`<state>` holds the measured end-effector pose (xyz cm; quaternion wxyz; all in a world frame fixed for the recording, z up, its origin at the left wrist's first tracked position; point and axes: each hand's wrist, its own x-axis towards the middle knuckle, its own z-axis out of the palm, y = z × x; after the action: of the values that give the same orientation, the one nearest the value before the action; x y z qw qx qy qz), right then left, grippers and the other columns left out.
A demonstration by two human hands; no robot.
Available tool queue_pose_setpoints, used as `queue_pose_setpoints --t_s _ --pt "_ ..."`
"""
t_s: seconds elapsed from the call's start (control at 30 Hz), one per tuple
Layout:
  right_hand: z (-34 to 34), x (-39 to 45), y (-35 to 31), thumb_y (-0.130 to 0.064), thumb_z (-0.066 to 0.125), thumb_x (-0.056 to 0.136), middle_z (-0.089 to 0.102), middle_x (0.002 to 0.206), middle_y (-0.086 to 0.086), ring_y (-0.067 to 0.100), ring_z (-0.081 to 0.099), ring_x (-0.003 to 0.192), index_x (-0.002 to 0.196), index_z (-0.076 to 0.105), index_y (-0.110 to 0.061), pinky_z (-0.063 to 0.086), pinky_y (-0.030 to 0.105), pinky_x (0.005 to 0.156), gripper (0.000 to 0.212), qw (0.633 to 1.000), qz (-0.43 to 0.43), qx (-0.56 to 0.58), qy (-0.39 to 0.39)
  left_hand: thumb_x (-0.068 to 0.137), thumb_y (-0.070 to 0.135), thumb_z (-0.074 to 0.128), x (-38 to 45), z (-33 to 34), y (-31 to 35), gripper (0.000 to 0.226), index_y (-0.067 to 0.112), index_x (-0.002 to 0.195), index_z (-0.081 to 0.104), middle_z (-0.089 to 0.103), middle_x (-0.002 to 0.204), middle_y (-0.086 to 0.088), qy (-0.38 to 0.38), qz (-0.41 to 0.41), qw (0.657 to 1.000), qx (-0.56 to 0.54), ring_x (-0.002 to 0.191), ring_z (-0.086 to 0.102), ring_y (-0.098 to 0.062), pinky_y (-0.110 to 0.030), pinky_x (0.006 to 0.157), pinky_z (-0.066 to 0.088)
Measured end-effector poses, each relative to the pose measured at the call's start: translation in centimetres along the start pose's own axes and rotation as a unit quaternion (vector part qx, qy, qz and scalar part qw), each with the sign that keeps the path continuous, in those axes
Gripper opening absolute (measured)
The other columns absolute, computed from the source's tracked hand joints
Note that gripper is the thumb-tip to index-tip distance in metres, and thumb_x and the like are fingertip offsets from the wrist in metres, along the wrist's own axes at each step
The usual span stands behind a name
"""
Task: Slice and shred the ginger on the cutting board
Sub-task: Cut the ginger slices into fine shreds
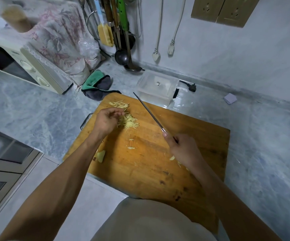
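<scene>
A wooden cutting board [158, 164] lies on the marble counter. Pale yellow ginger shreds [128, 121] are piled at its far left, with a smaller heap [119, 104] behind them. My left hand [106, 120] hovers at the pile, fingers curled and pinching a few shreds. My right hand [184, 150] grips the handle of a knife [149, 113], whose blade points away toward the board's far edge, lifted clear of the ginger. An uncut ginger piece [101, 156] lies by my left forearm. A few stray bits [131, 148] sit mid-board, and another bit [172, 158] lies under my right hand.
A clear plastic container [157, 87] stands just behind the board. A green and grey cloth [97, 84] lies at the back left beside a microwave [36, 70]. Ladles [123, 56] and utensils hang at the wall. A black plug [192, 87] lies near the container.
</scene>
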<state>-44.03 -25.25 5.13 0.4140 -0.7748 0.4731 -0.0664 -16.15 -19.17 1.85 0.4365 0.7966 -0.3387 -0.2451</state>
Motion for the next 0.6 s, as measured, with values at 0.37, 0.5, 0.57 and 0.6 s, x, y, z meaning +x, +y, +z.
queue_pose_setpoints --t_s 0.37,0.5,0.57,0.6 --pt "0.9 -1.4 1.5 -0.058 0.043 0.1 0.065 0.068 0.015 0.031 0.065 0.064 0.069 0.057 -0.01 0.04 0.027 0.054 0.059 0.999 0.032 0.012 -0.021 0.088 -0.003 0.068 -4.3 0.8 -2.0 0.014 0.01 0.092 0.073 0.07 0.096 0.002 -0.01 -0.004 0.999 0.037 0.086 0.06 0.007 -0.005 0.085 0.045" --pt "0.8 -1.4 1.5 -0.058 0.043 0.1 0.07 0.074 0.016 0.031 0.069 0.071 0.068 0.057 -0.011 0.042 0.027 0.055 0.058 0.999 0.025 0.014 -0.02 0.085 -0.007 0.064 -2.4 -0.2 -0.4 0.017 0.01 0.081 0.065 0.064 0.078 0.004 0.003 0.022 0.998 0.065 0.071 0.057 -0.005 -0.014 0.07 0.049" --pt "0.7 -1.2 1.3 -0.059 0.042 0.1 0.068 0.07 0.014 0.029 0.068 0.067 0.067 0.057 -0.011 0.042 0.029 0.056 0.06 0.999 0.024 0.011 -0.02 0.084 -0.007 0.065 -1.4 -0.4 0.4 0.017 0.009 0.08 0.066 0.064 0.076 0.005 -0.012 0.032 0.995 0.091 0.068 0.057 -0.002 -0.009 0.066 0.048" --pt "0.7 -1.1 1.3 -0.06 0.041 0.1 0.065 0.066 0.012 0.027 0.066 0.063 0.068 0.057 -0.011 0.041 0.029 0.055 0.061 1.0 0.023 0.009 -0.02 0.084 -0.006 0.066 -1.0 -0.4 0.5 0.016 0.009 0.082 0.07 0.067 0.081 0.005 -0.028 0.032 0.993 0.109 0.072 0.06 -0.002 -0.009 0.071 0.049"
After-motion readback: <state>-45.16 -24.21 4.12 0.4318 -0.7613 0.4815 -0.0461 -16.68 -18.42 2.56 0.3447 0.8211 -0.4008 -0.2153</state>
